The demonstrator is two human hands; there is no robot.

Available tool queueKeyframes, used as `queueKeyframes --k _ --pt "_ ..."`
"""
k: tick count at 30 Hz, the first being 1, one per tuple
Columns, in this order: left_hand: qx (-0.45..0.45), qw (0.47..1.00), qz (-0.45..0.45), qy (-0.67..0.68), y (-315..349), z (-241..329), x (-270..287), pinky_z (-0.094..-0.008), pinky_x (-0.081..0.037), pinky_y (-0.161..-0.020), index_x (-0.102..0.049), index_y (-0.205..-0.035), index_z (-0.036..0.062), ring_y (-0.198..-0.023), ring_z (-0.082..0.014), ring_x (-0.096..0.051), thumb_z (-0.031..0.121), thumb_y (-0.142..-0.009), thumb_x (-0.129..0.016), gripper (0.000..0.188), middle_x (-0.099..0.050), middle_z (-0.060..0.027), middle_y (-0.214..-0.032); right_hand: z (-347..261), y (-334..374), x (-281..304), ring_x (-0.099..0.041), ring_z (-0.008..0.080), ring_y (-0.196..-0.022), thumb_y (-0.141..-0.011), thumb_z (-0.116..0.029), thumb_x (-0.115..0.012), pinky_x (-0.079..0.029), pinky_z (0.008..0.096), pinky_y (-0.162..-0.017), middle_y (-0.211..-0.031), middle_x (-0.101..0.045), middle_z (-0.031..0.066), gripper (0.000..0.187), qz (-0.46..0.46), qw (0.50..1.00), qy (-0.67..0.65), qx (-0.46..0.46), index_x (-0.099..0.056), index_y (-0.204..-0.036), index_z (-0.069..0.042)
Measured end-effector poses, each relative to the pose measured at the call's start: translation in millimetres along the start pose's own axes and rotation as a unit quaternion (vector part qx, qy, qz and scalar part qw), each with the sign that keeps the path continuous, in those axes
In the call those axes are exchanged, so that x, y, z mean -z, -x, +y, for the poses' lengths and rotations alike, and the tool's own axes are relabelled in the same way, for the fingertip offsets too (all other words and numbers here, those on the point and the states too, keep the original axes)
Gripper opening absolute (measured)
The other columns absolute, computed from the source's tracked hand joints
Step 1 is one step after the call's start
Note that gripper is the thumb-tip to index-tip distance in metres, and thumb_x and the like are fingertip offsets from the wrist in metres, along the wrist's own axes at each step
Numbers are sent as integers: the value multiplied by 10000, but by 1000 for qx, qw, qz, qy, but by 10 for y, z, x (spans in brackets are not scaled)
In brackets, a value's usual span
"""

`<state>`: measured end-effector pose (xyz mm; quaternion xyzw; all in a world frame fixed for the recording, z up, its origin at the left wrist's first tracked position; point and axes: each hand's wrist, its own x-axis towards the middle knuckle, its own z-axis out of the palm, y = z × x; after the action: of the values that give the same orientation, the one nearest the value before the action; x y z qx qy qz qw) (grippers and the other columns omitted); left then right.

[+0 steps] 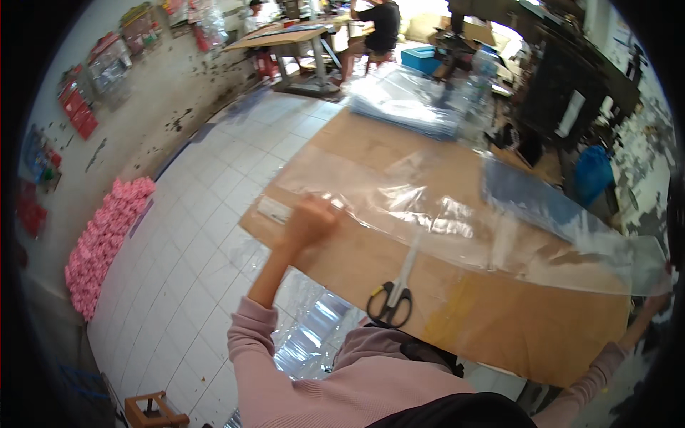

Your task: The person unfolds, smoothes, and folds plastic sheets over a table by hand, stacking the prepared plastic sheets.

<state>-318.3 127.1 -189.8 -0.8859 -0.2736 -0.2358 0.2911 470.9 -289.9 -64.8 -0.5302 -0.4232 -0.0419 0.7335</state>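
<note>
A long clear plastic sheet (pixel 457 228) lies across a brown board-topped table (pixel 571 328), wrinkled and shining in the middle. At the left, my left hand (pixel 314 222) is closed on the sheet's near edge; its fingertips are partly hidden. Far to the right, my right hand (pixel 658 296) grips the other end of the sheet past the table's edge, dim near the picture's rim. Between my hands, close to my body, lie scissors (pixel 391 303) with black and yellow handles, blades pointing away. Beside my left hand is a small pale strip (pixel 274 210).
A stack of clear plastic sheets (pixel 407 107) sits at the table's far end. A bluish sheet (pixel 535 196) lies at the right, near dark machinery (pixel 564 85) and a blue bag (pixel 592 175). Pink bundles (pixel 110 242) line the left wall. Another person (pixel 382 28) sits at a far table.
</note>
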Motion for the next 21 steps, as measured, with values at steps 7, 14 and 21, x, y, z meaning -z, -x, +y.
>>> queueKeyframes --k 7,14,21 --pt "113 958 -263 -33 -442 -604 -20 -371 -398 -613 -538 -832 115 -632 -234 -581 137 -745 -511 94 -586 -75 -636 107 557 -532 -508 149 -891 -746 -107 -569 -393 264 -806 -959 -550 81 234 -21 987 145 60 -567 -934 33" --pt "-106 908 -196 356 -1868 870 976 -349 -415 -622 -492 -1010 91 -708 -267 -567 304 -777 -552 321 -586 -90 -715 -1008 732 -2591 -485 321 -531 -651 -147 -457 -369 372 -507 -594 -482 202 170 19 828 547 125 -561 -660 -12" --pt "-169 822 50 542 -2611 1902 1113 -313 -442 -610 -477 -1008 41 -731 -223 -573 274 -767 -578 350 -573 -109 -830 -1327 1008 -3610 -530 344 -560 -639 -80 -466 -404 402 -514 -568 -518 173 68 60 823 549 134 -530 -646 -59"
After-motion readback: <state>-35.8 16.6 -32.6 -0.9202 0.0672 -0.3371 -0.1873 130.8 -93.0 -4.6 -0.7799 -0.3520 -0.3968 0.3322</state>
